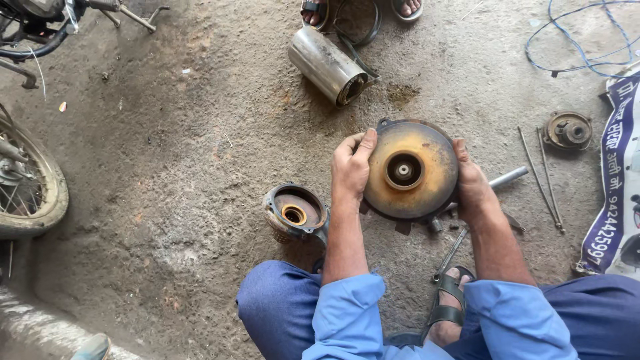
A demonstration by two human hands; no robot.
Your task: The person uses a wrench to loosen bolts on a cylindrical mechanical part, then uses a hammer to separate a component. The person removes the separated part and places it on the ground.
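Note:
A round, rusty metal disc with a hub in its middle (410, 170) stands on the concrete floor in front of my knees. My left hand (351, 167) grips its left rim, thumb up along the edge. Its right rim is held by my right hand (472, 187). A metal shaft (508, 178) sticks out to the right from behind the disc. Just left of my left forearm lies a round cast housing with a brass-coloured ring inside (295, 213).
A steel cylinder casing (327, 65) lies beyond the disc, by another person's sandalled feet (313, 10). A small round end cover (567, 130) and long thin bolts (543, 177) lie at right, near a printed banner (613, 193). A motorcycle wheel (27, 180) is at left, blue wire (580, 40) top right.

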